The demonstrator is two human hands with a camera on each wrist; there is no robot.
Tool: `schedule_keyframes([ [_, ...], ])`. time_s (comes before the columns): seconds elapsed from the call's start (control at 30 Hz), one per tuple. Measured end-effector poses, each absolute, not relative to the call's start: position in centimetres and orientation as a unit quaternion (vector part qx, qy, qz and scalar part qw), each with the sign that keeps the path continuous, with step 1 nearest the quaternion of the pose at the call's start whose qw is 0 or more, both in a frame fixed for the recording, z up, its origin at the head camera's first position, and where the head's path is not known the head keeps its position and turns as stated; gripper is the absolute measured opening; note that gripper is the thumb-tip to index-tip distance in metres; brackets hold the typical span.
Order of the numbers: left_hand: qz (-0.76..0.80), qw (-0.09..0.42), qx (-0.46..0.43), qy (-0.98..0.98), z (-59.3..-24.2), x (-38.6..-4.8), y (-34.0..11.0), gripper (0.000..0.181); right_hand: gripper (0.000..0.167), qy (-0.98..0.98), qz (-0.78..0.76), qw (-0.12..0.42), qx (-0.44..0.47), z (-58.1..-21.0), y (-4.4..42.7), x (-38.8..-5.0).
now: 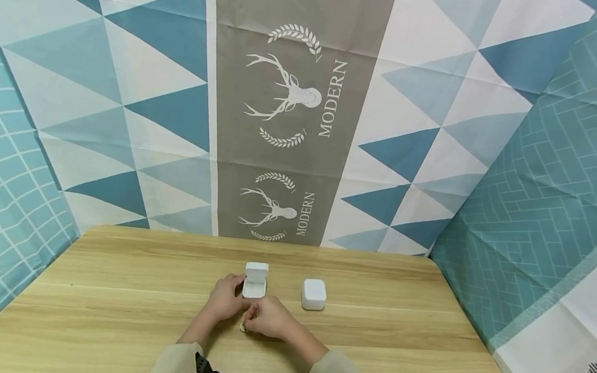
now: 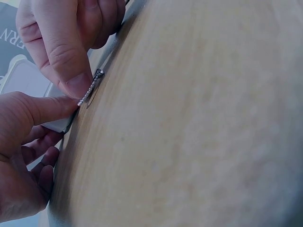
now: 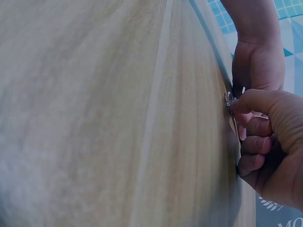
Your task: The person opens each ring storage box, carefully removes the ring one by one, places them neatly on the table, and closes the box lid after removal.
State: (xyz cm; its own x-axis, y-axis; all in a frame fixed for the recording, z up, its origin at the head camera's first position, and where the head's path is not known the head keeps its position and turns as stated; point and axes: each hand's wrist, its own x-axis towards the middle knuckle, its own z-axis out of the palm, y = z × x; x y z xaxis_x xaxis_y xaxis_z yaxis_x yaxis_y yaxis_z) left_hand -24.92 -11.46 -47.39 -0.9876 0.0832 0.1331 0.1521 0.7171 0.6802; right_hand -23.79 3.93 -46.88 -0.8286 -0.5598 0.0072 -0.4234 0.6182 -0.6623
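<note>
A white ring box (image 1: 254, 288) stands on the table with its lid raised, showing a pale inside. My left hand (image 1: 227, 298) grips it at the left side, thumb across the front; the left wrist view has this hand (image 2: 21, 151) low at the left, partly covering the box (image 2: 29, 84). Just in front of the box, my right hand (image 1: 271, 317) pinches a ring (image 1: 243, 327) between thumb and finger, close to the tabletop. Small sparkling stones line the ring (image 2: 90, 89). In the right wrist view, the ring (image 3: 230, 102) is partly hidden by the right hand's fingertips.
A closed white box (image 1: 314, 294) with rounded corners stands to the right of the hands. Beneath everything is a wood-grain table (image 1: 125, 290). A patterned cloth (image 1: 298, 111) with deer prints hangs behind its far edge.
</note>
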Motion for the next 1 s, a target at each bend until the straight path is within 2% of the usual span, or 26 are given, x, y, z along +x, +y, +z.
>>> schedule_keyframes([
  [1.0, -0.364, 0.041, -0.060, -0.929, -47.48, -25.10, -11.50, 0.067, 0.009, 0.898, -0.337, 0.092, -0.267, -46.84, 3.88, -23.68],
])
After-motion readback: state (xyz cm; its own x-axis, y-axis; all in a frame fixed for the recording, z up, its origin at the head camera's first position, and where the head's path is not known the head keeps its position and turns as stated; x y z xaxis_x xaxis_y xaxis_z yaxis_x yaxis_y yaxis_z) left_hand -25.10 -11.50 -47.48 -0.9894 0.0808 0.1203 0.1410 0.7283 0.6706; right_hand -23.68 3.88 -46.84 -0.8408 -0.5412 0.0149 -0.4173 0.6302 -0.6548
